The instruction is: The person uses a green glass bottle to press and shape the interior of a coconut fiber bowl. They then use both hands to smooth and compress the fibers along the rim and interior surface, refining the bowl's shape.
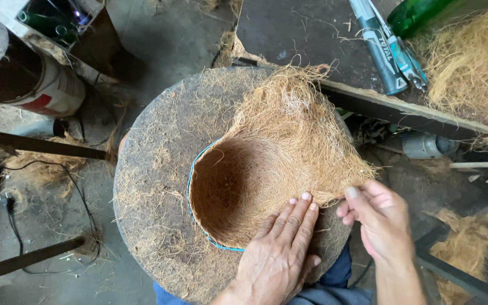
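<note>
A cone-shaped basket of brown coconut fibre (278, 147) lies on its side on a round, fibre-covered board (153, 169), its mouth edged with a blue cord (190, 181). My left hand (280, 248) presses flat on the basket's near wall, fingers together. My right hand (377, 217) pinches loose fibres at the basket's lower right edge between thumb and fingertips.
A dark workbench (312, 34) at the back holds a teal-handled tool (382, 51), a green bottle (419, 14) and a heap of loose fibre (475, 62). A white-and-red bucket (46, 85) stands at the left. Black cables (74, 192) and fibre tufts lie on the concrete floor.
</note>
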